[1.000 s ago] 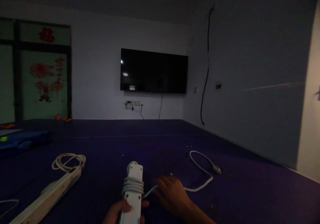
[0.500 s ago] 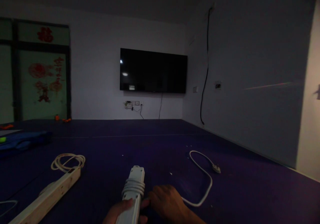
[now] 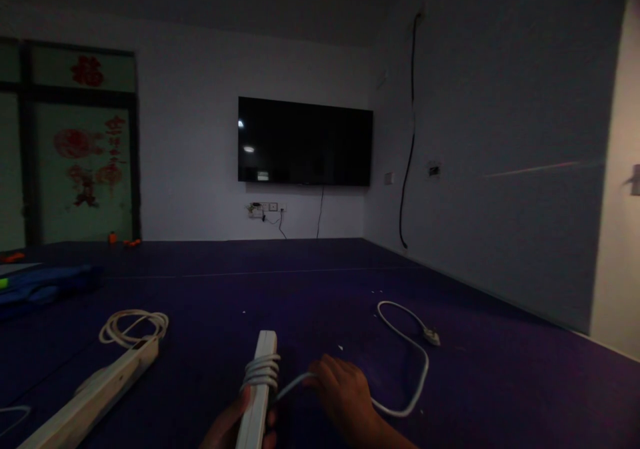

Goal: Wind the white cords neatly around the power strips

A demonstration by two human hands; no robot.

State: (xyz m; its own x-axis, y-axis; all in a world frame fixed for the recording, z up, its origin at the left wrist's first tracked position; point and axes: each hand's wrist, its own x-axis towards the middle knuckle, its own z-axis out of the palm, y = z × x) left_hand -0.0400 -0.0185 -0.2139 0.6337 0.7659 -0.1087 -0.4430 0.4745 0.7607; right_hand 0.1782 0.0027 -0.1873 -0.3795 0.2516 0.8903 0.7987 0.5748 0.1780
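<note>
My left hand grips the near end of a white power strip, now turned on its edge, with several turns of white cord wound round its middle. My right hand is closed on the loose cord just right of the strip. From there the cord loops out across the dark purple floor to its plug.
A second power strip lies at the left with its cord coiled at the far end. A blue object sits at the far left. A black TV hangs on the far wall, and a wall runs along the right.
The power strip has rolled from face-up onto its edge. My right hand moved with the cord, and the loose loop shifted closer to me.
</note>
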